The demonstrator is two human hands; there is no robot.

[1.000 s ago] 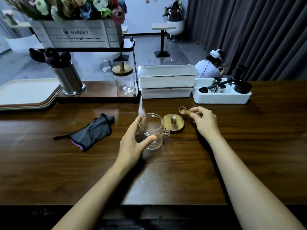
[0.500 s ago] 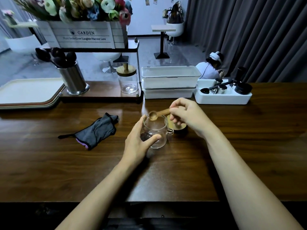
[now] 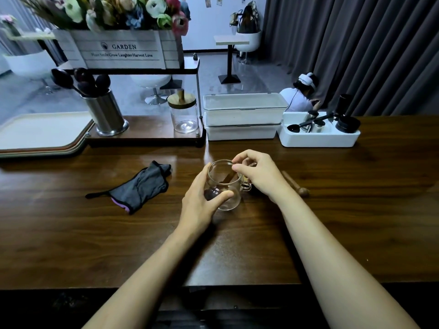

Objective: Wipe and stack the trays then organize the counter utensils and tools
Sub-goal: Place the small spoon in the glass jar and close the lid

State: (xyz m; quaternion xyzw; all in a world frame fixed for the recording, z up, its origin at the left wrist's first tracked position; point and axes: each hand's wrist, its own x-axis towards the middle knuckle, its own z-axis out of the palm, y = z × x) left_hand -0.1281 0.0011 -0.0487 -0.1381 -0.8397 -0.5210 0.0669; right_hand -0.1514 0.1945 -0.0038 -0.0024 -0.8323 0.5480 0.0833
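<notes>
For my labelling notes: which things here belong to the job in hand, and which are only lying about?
Job in hand: glass jar, wooden spoon, left hand, right hand, grey cloth, stacked trays.
Lying about: flower box, white boxes.

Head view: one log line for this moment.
left hand grips glass jar | right hand holds wooden spoon inside it | cloth idle

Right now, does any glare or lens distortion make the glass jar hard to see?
In the head view, a glare lies on the counter behind the glass jar; the jar is sharp, with glints, and the wooden spoon shows through it; the same view's wide lens bows the curtain folds; below the counter's near edge it is nearly black.
</notes>
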